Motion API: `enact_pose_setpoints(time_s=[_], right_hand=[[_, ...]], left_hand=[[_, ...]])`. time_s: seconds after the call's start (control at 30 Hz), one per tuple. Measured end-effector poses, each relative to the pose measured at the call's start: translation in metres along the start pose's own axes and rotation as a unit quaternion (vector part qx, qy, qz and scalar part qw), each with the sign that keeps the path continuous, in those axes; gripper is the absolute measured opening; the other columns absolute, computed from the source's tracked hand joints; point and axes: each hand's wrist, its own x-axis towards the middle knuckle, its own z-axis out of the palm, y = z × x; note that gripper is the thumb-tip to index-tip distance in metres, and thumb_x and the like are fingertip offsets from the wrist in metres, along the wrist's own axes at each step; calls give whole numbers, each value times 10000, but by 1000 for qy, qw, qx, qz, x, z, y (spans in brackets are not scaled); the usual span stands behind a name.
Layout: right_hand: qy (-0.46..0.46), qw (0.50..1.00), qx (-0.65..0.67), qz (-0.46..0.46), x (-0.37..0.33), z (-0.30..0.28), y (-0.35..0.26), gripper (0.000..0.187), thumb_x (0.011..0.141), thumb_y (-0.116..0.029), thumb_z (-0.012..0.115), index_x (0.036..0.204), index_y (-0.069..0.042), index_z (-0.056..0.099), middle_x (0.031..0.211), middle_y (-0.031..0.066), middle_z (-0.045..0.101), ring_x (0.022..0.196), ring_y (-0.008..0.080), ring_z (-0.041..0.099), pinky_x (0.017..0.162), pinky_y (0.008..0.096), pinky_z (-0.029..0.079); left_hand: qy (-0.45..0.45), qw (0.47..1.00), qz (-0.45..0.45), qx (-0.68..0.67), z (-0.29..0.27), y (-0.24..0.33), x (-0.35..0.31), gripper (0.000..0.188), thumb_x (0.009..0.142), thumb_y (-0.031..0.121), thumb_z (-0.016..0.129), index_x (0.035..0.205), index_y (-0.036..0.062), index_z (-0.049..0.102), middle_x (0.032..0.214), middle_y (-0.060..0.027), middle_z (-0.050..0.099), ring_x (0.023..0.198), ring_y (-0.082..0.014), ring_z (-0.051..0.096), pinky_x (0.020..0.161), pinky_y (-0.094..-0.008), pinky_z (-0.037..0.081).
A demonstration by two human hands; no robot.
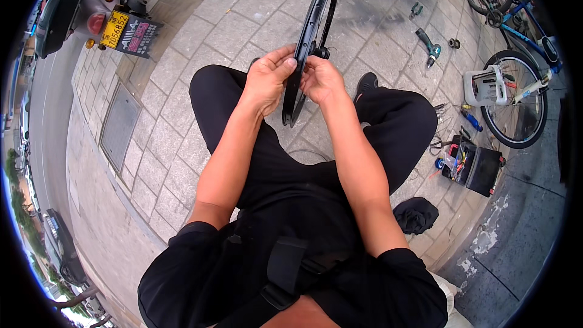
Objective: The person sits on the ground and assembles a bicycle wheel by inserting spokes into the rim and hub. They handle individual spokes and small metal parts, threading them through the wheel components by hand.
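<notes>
A black bicycle wheel rim [308, 29] stands nearly upright between my two hands, its edge turned toward me. Its dark hub [322, 53] shows on the right side of the rim. My left hand [269, 82] grips the rim from the left, thumb and fingers closed on its near section. On the other side, my right hand [322, 79] has its fingers pinched together close to the rim, below the hub. Whatever lies between those right fingertips is too small and partly hidden. My knees are spread on either side of the wheel.
Right of me are a cordless drill [429, 47], pliers [415, 10], a blue bicycle [522, 39], a white plastic container [484, 87] and an open black toolbox [486, 170]. Dark cloth [416, 215] lies by my right knee. A parked scooter [91, 15] stands far left on the paving.
</notes>
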Motion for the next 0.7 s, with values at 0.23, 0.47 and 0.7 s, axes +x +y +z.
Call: enact_pose_setpoints(time_s=[0.23, 0.47, 0.7], right_hand=[[-22, 1000, -7, 1, 1, 0, -3, 145, 1051, -169, 576, 1035, -69, 680, 883, 4, 666, 750, 137, 665, 667, 296, 569], [-19, 999, -36, 29, -7, 0, -13, 161, 1051, -189, 589, 1006, -68, 685, 841, 1, 645, 711, 123, 628, 595, 287, 523], [-22, 998, -9, 54, -5, 8, -14, 199, 1047, -204, 573, 943, -84, 692, 807, 3, 649, 632, 104, 562, 482, 238, 391]], left_hand=[[-3, 1000, 10, -19, -2, -5, 6, 396, 1083, 35, 589, 1458, -79, 538, 1167, -133, 733, 973, -175, 729, 870, -302, 614], [25, 990, 67, 122, -2, -18, 8, 374, 1108, 132, 586, 1431, -57, 566, 1154, -109, 736, 936, -168, 717, 862, -300, 586], [52, 776, 349, 522, 0, -50, 0, 502, 1040, 267, 717, 1422, 0, 529, 1245, -163, 659, 1173, -279, 583, 1038, -418, 470]])
